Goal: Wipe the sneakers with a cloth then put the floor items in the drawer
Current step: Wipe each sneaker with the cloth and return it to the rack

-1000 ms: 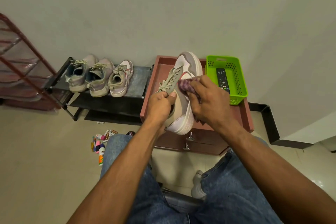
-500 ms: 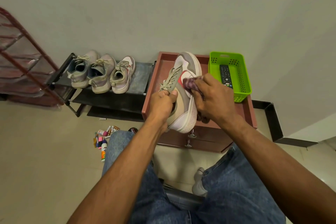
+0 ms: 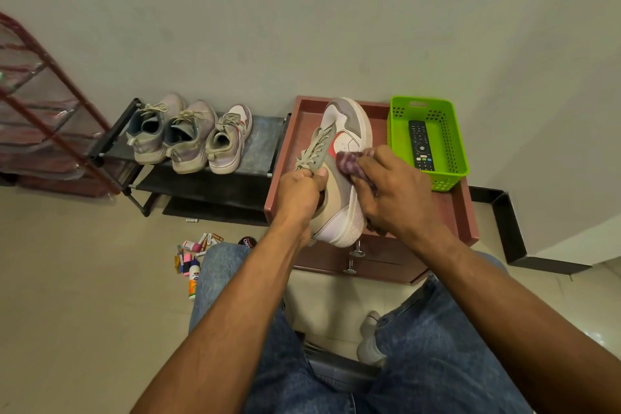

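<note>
A grey and white sneaker (image 3: 342, 131) with a red patch is held toe-up over the reddish drawer unit (image 3: 450, 212). My left hand (image 3: 297, 195) grips it at the tongue and collar. My right hand (image 3: 393, 191) presses a purple checked cloth (image 3: 351, 161) against the shoe's side. Three more sneakers (image 3: 191, 134) stand in a row on the black shoe rack (image 3: 265, 148) to the left. Several small bottles and tubes (image 3: 193, 255) lie on the floor by my left knee. The closed drawers show two metal knobs (image 3: 356, 254) below the held shoe.
A green plastic basket (image 3: 450, 144) with a black remote (image 3: 420, 144) in it stands on the right of the drawer unit's top. A red metal rack (image 3: 40, 111) stands at far left. A black frame (image 3: 507, 228) runs along the wall at right. My knees and a socked foot (image 3: 369, 343) are below.
My right hand and the cloth have slid slightly down the sneaker's side. The left hand keeps the same grip. The view shifted a little.
</note>
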